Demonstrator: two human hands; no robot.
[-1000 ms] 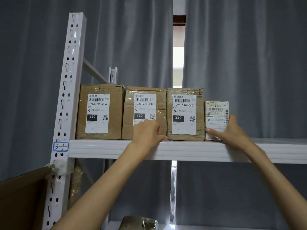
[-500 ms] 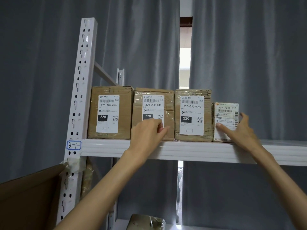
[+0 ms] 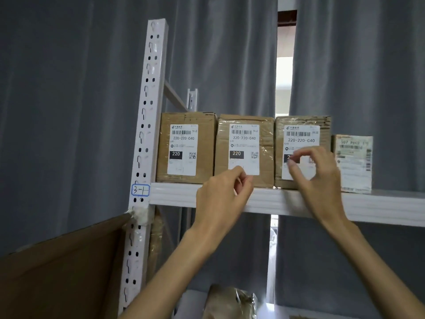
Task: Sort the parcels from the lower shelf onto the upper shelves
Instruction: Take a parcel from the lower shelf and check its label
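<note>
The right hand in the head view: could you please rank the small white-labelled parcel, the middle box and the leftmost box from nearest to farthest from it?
From the right hand:
1. Small white-labelled parcel, just to its right on the shelf.
2. Middle box, to its left, behind the left hand.
3. Leftmost box, by the upright post.

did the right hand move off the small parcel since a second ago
Yes. The right hand has shifted left off the small parcel, now in front of the third brown box.

Both hands [image 3: 264, 180] — off the parcels [image 3: 299, 153]
</note>
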